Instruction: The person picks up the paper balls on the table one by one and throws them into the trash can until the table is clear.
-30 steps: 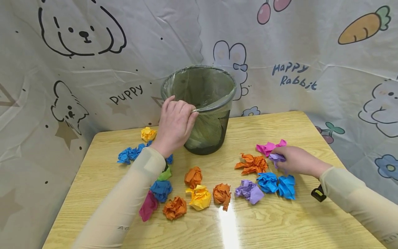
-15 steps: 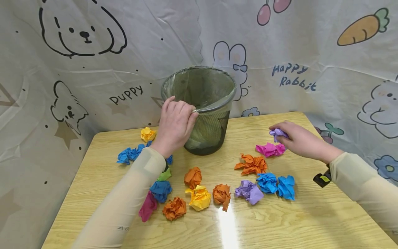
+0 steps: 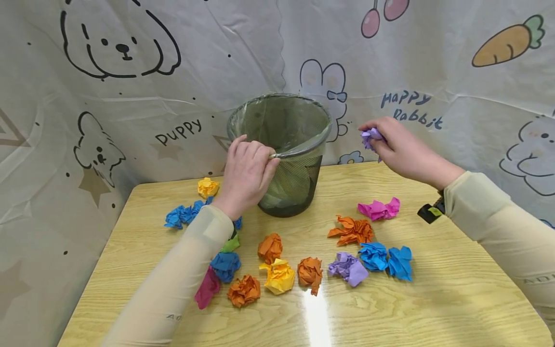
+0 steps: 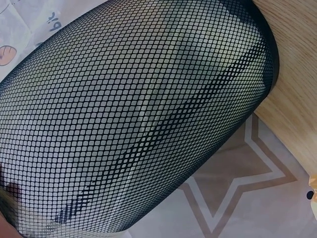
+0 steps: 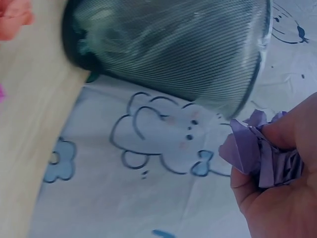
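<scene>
A dark mesh wastebasket [image 3: 295, 188] with a clear plastic liner stands upright near the back of the table. My left hand [image 3: 247, 176] grips its front rim, fingers over the edge. In the left wrist view the basket's mesh wall [image 4: 148, 109] fills most of the picture. To the right of the basket my right hand [image 3: 405, 152] is raised above the table, holding a crumpled purple paper ball [image 3: 371, 138]. In the right wrist view thumb and fingers pinch that purple paper ball [image 5: 262, 151], apart from the basket.
Below the right hand lie crumpled pink paper [image 3: 379, 209], orange paper [image 3: 352, 230], blue paper [image 3: 373, 255] and another purple ball [image 3: 348, 268]. Several more paper balls, such as a yellow one [image 3: 278, 276], lie at the front and left of the wooden table [image 3: 368, 313]. A printed cloth [image 3: 195, 72] hangs behind.
My right hand has lifted the purple paper ball from beside the pink paper, raising it up and then leftward toward the basket. The left hand keeps its grip on the rim.
</scene>
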A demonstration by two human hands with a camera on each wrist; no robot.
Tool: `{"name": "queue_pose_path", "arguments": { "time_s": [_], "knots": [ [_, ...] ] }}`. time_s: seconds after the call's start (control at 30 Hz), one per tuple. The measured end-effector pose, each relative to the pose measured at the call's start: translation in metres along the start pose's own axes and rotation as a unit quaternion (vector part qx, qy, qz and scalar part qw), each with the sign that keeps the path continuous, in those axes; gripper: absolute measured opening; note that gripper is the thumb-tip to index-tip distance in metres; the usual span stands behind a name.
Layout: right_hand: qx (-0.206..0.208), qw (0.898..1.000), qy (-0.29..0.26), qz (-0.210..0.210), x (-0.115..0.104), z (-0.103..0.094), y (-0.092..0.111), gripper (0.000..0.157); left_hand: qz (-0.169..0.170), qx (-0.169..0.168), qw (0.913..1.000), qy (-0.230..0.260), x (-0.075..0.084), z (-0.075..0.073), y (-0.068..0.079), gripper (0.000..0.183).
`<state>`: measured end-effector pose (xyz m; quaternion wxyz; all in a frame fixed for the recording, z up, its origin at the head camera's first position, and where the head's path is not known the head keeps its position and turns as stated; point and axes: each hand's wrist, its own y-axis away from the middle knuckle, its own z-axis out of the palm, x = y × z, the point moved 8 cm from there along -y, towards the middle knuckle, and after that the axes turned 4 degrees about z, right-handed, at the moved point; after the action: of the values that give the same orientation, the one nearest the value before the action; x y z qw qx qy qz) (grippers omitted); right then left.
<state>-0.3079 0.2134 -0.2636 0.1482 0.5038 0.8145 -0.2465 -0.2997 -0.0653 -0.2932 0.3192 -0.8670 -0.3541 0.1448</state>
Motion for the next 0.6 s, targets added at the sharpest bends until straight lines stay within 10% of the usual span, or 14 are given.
{"name": "queue_pose_path", "arguments": {
  "time_s": [0.6],
  "knots": [
    [0.014, 0.999, -0.024, -0.026, -0.065, -0.002, -0.082, 0.040, -0.004, -0.008, 1.0000, -0.003, 0.001, -0.001, -0.001, 0.030]
  ]
}}
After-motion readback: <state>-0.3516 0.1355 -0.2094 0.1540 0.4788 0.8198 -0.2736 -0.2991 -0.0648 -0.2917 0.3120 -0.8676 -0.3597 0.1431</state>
